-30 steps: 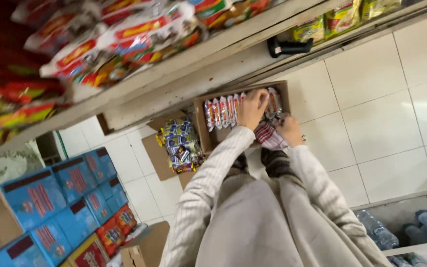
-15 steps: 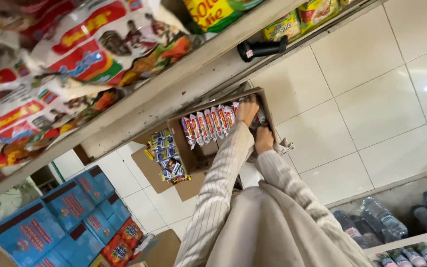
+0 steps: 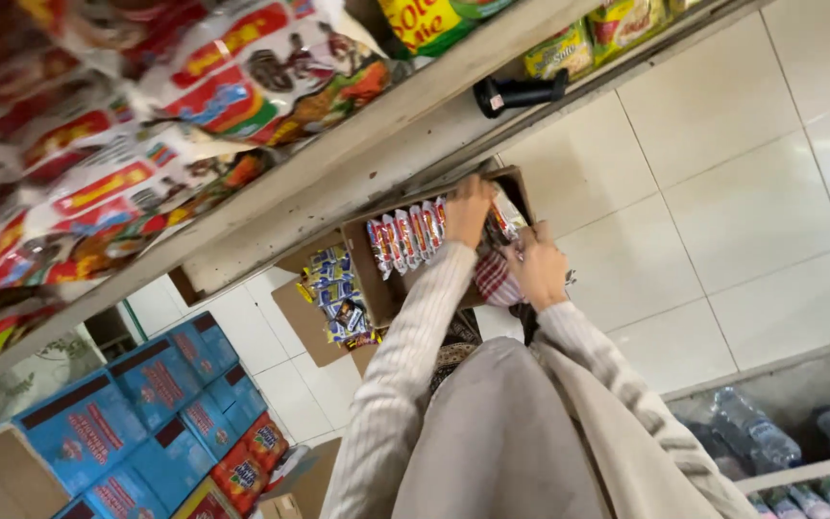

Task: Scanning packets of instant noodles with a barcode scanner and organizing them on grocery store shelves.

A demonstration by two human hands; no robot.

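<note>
An open cardboard box (image 3: 374, 279) stands on the white tile floor and holds a row of red-and-white snack packets (image 3: 405, 238). My left hand (image 3: 468, 207) reaches into the box, fingers curled over the end of that row. My right hand (image 3: 535, 269) is at the box's near side, closed around a bunch of red-and-white packets (image 3: 495, 279). Both arms wear pale striped sleeves. The far part of the box is hidden under the shelf edge.
A second open box (image 3: 295, 317) of blue-and-yellow packets (image 3: 338, 293) sits beside the first. A shelf (image 3: 357, 163) with snack bags overhangs both, with a black object (image 3: 521, 91) on a lower ledge. Blue cartons (image 3: 146, 404) are stacked at lower left, water bottles (image 3: 751, 442) at lower right.
The view has swung, so the shelf fills more of the picture. Both hands remain at the box, the left one now deeper among the packets.
</note>
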